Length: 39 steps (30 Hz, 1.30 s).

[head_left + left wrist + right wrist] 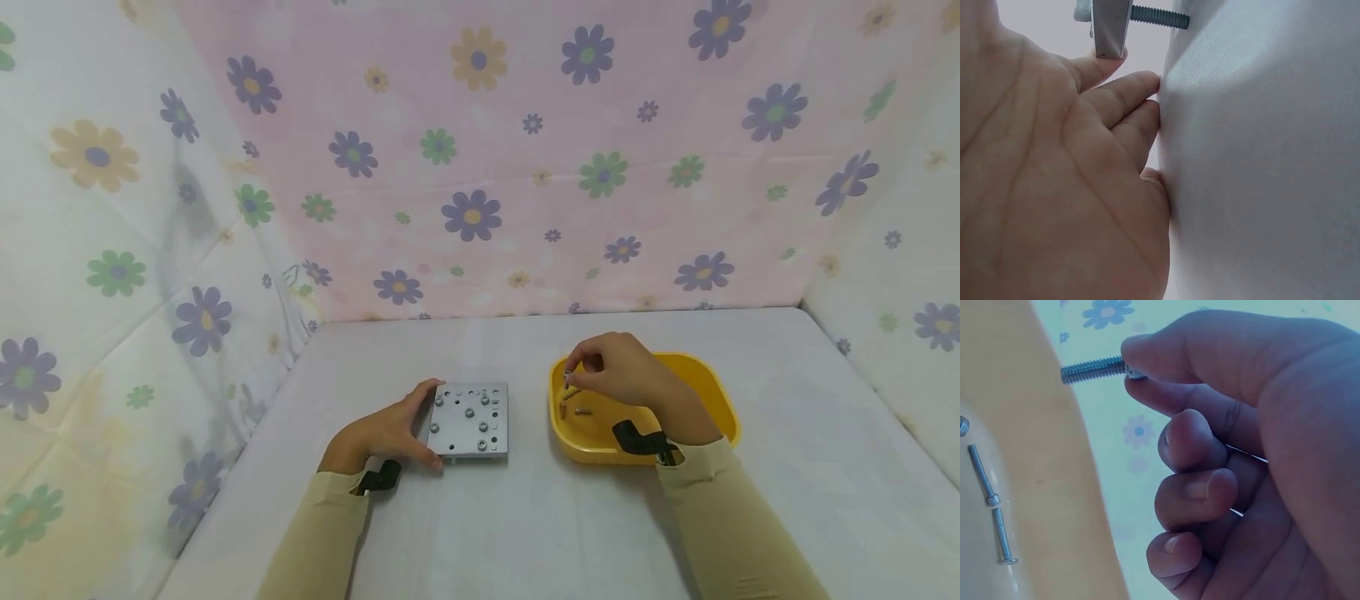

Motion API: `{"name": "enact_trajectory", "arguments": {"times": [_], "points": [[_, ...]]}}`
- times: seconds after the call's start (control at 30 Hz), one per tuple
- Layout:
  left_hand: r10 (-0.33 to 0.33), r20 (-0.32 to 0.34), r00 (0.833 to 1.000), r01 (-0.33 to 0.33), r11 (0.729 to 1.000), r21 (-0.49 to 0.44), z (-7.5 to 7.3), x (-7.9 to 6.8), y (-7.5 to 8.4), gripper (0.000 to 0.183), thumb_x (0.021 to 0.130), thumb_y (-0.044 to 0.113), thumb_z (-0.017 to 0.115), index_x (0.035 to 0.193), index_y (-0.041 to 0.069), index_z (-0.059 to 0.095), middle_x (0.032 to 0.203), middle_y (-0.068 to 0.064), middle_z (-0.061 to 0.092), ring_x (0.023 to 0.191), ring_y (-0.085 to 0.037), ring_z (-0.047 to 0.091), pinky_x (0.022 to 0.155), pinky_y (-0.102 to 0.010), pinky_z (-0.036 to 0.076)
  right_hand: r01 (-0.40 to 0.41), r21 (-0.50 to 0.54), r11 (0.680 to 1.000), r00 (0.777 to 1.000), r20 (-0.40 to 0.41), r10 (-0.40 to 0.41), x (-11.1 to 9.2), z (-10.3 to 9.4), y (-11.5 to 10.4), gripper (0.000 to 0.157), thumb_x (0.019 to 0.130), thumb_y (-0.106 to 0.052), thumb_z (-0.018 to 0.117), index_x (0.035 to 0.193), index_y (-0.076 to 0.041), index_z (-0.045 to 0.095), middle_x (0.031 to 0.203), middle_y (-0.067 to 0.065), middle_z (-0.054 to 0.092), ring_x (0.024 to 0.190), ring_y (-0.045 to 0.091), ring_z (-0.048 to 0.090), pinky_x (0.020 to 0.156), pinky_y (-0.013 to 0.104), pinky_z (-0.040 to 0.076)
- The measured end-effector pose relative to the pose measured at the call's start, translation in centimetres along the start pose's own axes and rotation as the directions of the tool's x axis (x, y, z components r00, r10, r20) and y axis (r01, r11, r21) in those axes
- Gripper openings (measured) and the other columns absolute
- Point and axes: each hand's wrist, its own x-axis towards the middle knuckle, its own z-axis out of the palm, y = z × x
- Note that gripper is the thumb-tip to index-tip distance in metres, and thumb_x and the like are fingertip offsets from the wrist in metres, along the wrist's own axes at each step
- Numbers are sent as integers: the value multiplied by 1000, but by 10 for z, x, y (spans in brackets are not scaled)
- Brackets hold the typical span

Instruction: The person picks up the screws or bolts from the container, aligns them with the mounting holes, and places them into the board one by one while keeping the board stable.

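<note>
A silver metal plate (456, 442) lies on the white table, with several socket-head screws and holes across its top. My left hand (386, 429) holds the plate at its left side, thumb at the near corner and index finger at the far one. In the left wrist view a threaded shank (1160, 17) sticks out below the plate (1111, 31). My right hand (626, 371) is over the left part of a yellow tray (592, 454). Its thumb and index finger pinch a screw (1094, 370) by the head, and the other fingers are curled.
Several loose screws (582, 411) lie in the tray's left part. The tray stands right of the plate, with bare table (528, 500) between them. Flower-patterned cloth (472, 250) hangs behind the table and along both sides.
</note>
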Motion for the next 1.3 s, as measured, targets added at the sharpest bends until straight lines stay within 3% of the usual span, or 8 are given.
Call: {"name": "enact_trajectory", "arguments": {"times": [0.5,0.83,1.2,1.3], "points": [[-14,-5,1000,14,1000,7,0,-1,-1,134,59,43,98,162,29,15,171,-2,17,158,-26,17,127,-57,15,60,-1,998,997,-48,-60,-1,3,-18,6,93,-26,77,99,-26,77,74,-2,57,68,18,52,62,30,43],[-10,3,1000,10,1000,-4,0,0,0,135,59,42,99,163,27,15,172,-4,17,160,-28,13,127,-57,13,46,24,999,999,-8,-46,1,17,-26,5,92,-29,79,95,-32,75,75,-2,58,68,18,55,59,28,47],[0,1,1000,0,1000,-6,-1,0,-1,137,58,42,100,164,25,14,172,-6,17,160,-29,12,127,-58,13,114,98,989,993,16,-116,1,23,-36,7,93,-26,79,99,-27,76,74,-1,58,60,17,59,57,31,55],[8,4,1000,-8,1000,-12,-1,0,-1,136,59,41,100,164,25,14,172,-6,17,160,-30,12,127,-58,13,121,89,989,992,11,-122,0,24,-39,7,93,-26,79,99,-27,76,74,-2,58,61,17,58,58,29,52]]}}
